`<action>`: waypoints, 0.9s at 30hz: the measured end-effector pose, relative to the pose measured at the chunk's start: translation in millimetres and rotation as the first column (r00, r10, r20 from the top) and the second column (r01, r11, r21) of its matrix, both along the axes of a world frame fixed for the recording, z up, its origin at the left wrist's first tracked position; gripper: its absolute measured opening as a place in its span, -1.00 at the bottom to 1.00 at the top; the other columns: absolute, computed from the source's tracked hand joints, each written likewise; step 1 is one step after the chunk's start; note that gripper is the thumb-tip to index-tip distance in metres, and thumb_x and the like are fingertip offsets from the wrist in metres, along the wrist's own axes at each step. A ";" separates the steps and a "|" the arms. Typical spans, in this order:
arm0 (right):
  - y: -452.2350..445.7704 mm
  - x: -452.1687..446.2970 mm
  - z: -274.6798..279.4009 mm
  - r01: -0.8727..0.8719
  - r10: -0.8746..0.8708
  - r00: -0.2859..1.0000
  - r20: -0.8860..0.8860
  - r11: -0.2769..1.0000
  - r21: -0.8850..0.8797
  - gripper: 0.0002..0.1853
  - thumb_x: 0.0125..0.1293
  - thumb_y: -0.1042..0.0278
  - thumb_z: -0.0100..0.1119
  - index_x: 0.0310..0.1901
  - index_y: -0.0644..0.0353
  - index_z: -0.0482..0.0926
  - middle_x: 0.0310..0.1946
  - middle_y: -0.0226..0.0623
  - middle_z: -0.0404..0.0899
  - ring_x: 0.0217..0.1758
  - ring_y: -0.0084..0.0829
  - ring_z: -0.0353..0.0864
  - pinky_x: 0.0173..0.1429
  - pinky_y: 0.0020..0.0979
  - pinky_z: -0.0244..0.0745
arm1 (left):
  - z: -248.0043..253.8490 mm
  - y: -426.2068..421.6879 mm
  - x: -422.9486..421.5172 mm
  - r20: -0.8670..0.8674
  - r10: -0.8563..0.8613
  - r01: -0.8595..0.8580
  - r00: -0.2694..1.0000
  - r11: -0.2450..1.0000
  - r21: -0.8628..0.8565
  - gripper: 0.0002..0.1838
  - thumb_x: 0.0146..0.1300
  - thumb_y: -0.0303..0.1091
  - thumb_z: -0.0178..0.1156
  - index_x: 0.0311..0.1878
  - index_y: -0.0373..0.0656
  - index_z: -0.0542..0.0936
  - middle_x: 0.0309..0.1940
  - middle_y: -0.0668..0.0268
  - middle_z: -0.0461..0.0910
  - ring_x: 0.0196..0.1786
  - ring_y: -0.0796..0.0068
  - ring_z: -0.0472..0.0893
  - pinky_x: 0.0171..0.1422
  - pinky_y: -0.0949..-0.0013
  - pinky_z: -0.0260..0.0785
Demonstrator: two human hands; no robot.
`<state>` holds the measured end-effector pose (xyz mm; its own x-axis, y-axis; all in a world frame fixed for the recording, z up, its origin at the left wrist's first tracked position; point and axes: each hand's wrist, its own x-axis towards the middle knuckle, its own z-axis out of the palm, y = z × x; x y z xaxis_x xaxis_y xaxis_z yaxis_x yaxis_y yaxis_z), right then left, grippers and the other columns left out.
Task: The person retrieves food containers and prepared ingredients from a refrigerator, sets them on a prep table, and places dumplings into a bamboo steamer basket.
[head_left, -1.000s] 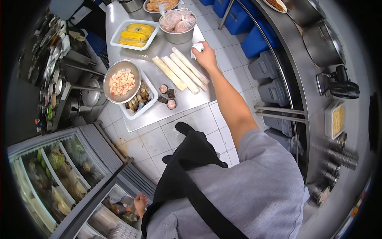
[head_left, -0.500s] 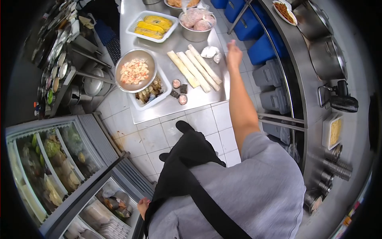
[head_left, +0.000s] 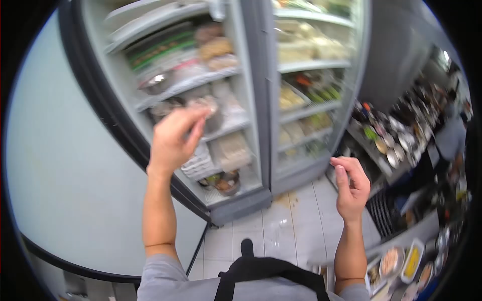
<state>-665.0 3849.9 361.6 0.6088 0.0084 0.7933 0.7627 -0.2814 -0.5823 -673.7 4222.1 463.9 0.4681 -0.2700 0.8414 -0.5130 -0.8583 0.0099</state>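
My left hand (head_left: 173, 138) is raised in front of the open fridge's shelves, fingers stretched forward and thumb apart. Just beyond its fingertips is a round metal container (head_left: 213, 118) on a middle shelf; motion blur hides whether they touch. My right hand (head_left: 353, 188) hovers over the floor near the second fridge, its fingers loosely bent and thumb apart, with nothing visible in it. Above the left hand, a shelf (head_left: 191, 88) bears a shiny metal bowl (head_left: 155, 83) and packed food. White trays (head_left: 198, 163) and a pot (head_left: 228, 183) sit lower down.
The large fridge door (head_left: 75, 165) stands swung open at my left. A closed glass-door fridge (head_left: 311, 85) adjoins on the right. Farther right are a crowded cooking counter (head_left: 386, 145) and a person (head_left: 449, 140). Behind, at lower right, a bowl of pink pieces (head_left: 391, 262) and a yellow-filled basket (head_left: 412, 258) appear.
My view has turned from the steel worktable to the fridge, whose left door is now open. Both hands are now raised in front of me; the left has come up to the shelves.
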 end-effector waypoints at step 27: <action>546.1 279.4 430.0 -0.107 0.304 0.951 0.056 0.494 -0.863 -0.39 0.18 -0.08 0.36 0.15 0.18 0.68 0.09 -0.17 0.70 0.12 -0.28 0.65 0.21 -0.27 0.48 | 370.1 251.8 148.5 0.149 0.788 -0.782 0.597 0.531 0.327 -0.69 0.23 -0.48 0.26 0.04 0.00 0.73 -0.02 0.14 0.73 0.09 0.14 0.71 0.14 0.15 0.60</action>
<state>-385.6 4396.0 791.6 0.3483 0.8352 0.4256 0.9242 -0.3817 -0.0073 -525.2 4473.9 833.9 0.6409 -0.0367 0.7667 0.3665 -0.8630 -0.3477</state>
